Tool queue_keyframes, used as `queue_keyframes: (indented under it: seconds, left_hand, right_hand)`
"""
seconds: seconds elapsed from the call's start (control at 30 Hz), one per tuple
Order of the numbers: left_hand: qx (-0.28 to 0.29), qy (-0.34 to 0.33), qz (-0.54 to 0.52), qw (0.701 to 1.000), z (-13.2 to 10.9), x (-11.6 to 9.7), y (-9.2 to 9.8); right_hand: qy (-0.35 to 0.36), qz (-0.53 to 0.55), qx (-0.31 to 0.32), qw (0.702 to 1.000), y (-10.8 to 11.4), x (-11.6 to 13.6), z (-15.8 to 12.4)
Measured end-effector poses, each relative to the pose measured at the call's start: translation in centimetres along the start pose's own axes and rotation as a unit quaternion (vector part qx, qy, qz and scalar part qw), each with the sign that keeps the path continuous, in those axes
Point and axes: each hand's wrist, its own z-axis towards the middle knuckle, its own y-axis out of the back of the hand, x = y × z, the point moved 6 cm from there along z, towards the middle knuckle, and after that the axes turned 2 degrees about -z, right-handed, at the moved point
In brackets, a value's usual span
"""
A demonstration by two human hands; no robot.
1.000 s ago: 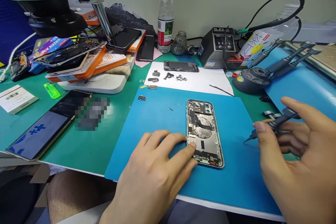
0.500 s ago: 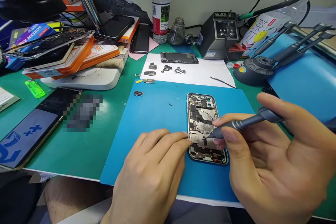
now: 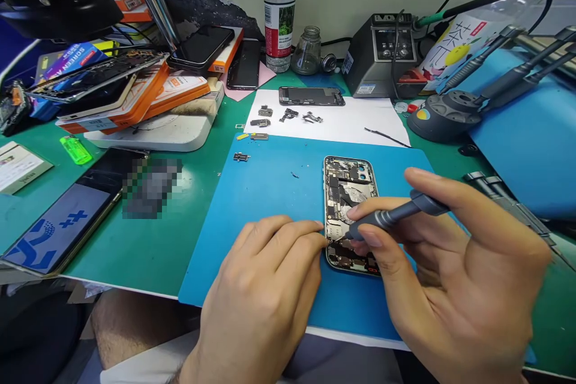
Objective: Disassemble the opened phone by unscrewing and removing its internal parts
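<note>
Head view, and both hands are down on the opened phone point(image 3: 348, 192), which lies flat, insides up, near the middle of the blue mat point(image 3: 270, 192) at the front of the green tabletop point(image 3: 157, 252).

Left hand point(image 3: 265, 288): its grip is loose and holds nothing. The fingers are curled, their tips pressed against the phone's left edge, which looks like a brace so the frame can't slide on the mat.

Right hand point(image 3: 450, 288): its grip is closed on a slim grey screwdriver point(image 3: 396, 215), pinched low between thumb and 2 fingers, pen-style, with the index finger laid along the shaft. A hold that low suits fine control. The tip slants down into the phone's lower half, right beside the left fingertips; I can't make out exactly what it touches.

Behind the mat is a white sheet point(image 3: 360, 123) with small metal parts point(image 3: 288, 115) and a dark phone panel spread apart, a layout that would make each piece easy to find. 2 more bits sit at the mat's far left corner.

Off to the right, a round tool stand point(image 3: 443, 117) holds other drivers within reach. A soldering station point(image 3: 382, 57) and a water bottle point(image 3: 279, 12) stand back by the wall, well apart from the hands.
</note>
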Motion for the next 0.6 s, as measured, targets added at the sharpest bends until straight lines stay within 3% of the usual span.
queue_keyframes:
  seconds: [0.4,0.6]
  left_hand:
    - [0.010,0.011,-0.001,1.000,-0.1,-0.1,-0.1]
    - [0.012,0.009,0.004,1.000,0.1,-0.1,-0.1]
  right_hand:
    - [0.034,-0.002,0.024,0.999,-0.6,0.3,0.3]
    - [0.020,0.001,-0.100,0.995,1.1,0.6,0.4]
